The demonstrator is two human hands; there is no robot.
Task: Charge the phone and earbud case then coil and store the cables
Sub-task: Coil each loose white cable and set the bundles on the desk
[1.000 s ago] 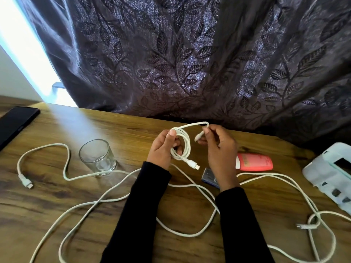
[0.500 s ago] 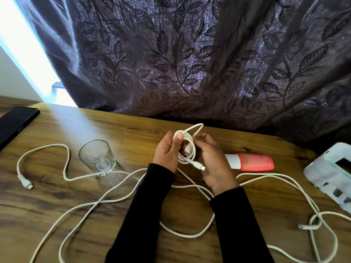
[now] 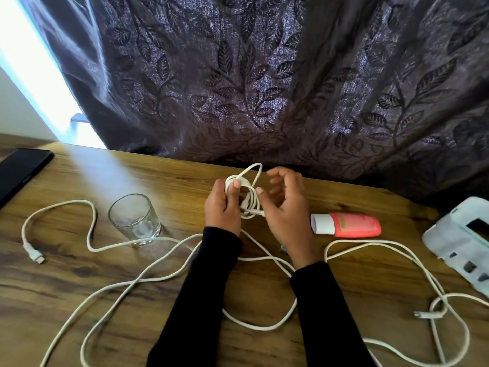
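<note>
**A:** What's the left hand (image 3: pixel 222 207) doing from where I sit?

**B:** I see its fingers (image 3: pixel 236 184) curled round a small white coiled cable (image 3: pixel 247 192), thumb pinching the loops against them. The coil is held up off the table (image 3: pixel 185 186), between both hands, near the far edge.

**A:** And the right hand (image 3: pixel 287 210)?

**B:** Just beside the coil, fingers loosely curved and spread; the thumb tip sits at the coil's right side. I cannot tell whether it actually grips the strand.

**A:** The other cables?

**B:** A long white cable (image 3: pixel 137 282) sprawls over the table under my view of the sleeves, one plug (image 3: pixel 34 254) lying at the left, another connector (image 3: pixel 426 315) at the right.

**A:** The phone?

**B:** A dark phone (image 3: pixel 22 169) lies flat at the table's far left, well apart from the hands.

**A:** Anything else?

**B:** A clear glass (image 3: pixel 135 221) stands left of the hands, a red tube (image 3: pixel 346 225) lies to their right, and a white box (image 3: pixel 460 242) sits at the right edge. A dark leaf-patterned curtain (image 3: pixel 264 75) hangs behind.
</note>
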